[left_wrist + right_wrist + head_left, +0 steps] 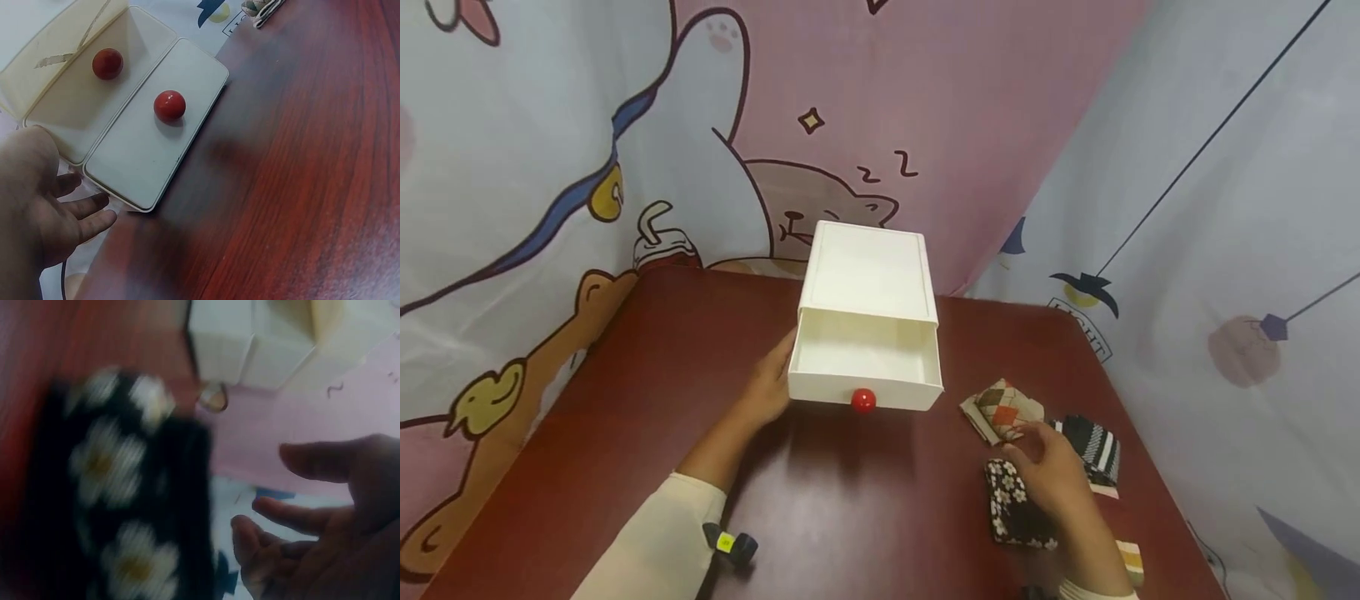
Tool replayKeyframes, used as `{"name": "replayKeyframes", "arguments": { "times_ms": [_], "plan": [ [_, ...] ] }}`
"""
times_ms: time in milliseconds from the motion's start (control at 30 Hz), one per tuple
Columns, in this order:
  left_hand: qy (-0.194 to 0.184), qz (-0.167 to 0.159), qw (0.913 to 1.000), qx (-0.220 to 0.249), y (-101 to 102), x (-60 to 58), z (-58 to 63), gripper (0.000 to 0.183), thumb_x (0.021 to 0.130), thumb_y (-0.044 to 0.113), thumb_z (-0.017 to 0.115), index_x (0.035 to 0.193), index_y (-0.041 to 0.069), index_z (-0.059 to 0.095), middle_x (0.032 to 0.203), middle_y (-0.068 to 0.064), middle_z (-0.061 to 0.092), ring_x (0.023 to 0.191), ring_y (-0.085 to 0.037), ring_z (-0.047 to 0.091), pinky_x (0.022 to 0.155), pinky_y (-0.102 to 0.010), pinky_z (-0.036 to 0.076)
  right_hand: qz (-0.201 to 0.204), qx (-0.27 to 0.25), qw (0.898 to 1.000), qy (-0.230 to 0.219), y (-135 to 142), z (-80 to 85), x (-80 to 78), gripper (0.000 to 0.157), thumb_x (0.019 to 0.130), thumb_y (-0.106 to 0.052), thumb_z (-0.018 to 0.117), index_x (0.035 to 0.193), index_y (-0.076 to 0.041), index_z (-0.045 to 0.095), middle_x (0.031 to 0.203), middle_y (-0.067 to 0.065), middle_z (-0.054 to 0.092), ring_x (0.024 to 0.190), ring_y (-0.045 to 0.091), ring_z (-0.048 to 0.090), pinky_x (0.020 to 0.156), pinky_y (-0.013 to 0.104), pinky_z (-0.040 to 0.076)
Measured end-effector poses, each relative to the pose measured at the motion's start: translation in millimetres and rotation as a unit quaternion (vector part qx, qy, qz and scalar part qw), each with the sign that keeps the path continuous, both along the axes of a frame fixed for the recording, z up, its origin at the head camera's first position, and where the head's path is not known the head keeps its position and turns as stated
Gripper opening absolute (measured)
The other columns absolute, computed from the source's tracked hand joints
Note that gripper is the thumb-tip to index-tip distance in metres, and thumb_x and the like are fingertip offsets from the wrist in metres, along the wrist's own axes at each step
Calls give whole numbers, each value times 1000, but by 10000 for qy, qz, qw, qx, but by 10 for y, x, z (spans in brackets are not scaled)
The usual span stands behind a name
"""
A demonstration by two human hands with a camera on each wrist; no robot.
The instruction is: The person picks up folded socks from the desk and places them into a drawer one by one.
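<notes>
A white drawer box [872, 271] stands at mid table, its upper drawer [867, 390] pulled out and fitted with a red knob [863, 400]. The left wrist view shows a second red knob [169, 106] on the lower drawer front. My left hand [771, 387] is against the box's left side, fingers loosely extended, thumb hidden. On the right, my right hand [1051, 467] hovers among folded socks, its fingertips near the argyle socks [1003, 410]. Its thumb and fingers are apart, with nothing between them. Black floral socks [1011, 504] lie beneath it, also large and blurred in the right wrist view.
Black-and-white striped socks [1093, 450] lie beyond the right hand, partly covered by it. A yellow-and-white striped cloth item [1131, 560] lies by the right forearm. Cartoon-printed curtains [940, 108] hang close around the dark red table [842, 517].
</notes>
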State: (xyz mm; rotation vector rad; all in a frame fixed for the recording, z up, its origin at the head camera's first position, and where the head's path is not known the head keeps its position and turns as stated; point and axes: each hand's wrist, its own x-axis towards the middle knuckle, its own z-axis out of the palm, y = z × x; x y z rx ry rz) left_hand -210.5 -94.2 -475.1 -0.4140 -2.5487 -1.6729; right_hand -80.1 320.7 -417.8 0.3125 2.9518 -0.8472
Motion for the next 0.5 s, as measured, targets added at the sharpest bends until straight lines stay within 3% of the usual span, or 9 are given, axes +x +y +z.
{"name": "replayKeyframes", "arguments": {
  "times_ms": [167,300,500],
  "plan": [
    [14,63,10000,25,53,62,-16,59,116,16,51,171,7,33,168,-25,48,158,-46,42,132,-64,30,471,322,9972,-487,224,-103,8,63,100,-19,78,149,12,53,152,44,50,140,66,49,109,76,46],
    [19,93,9999,-54,65,80,-10,58,116,15,49,171,7,34,166,-26,49,157,-47,42,131,-65,31,716,364,9948,-622,321,-162,-11,66,94,-15,85,147,11,56,149,43,54,138,66,51,109,77,46],
    [177,135,9997,-123,54,77,2,61,113,12,56,170,5,35,165,-26,51,156,-48,44,131,-66,32,768,-222,9934,-819,394,-229,-30,67,88,-8,88,145,11,58,142,39,63,132,63,58,105,72,52]
  ]
}}
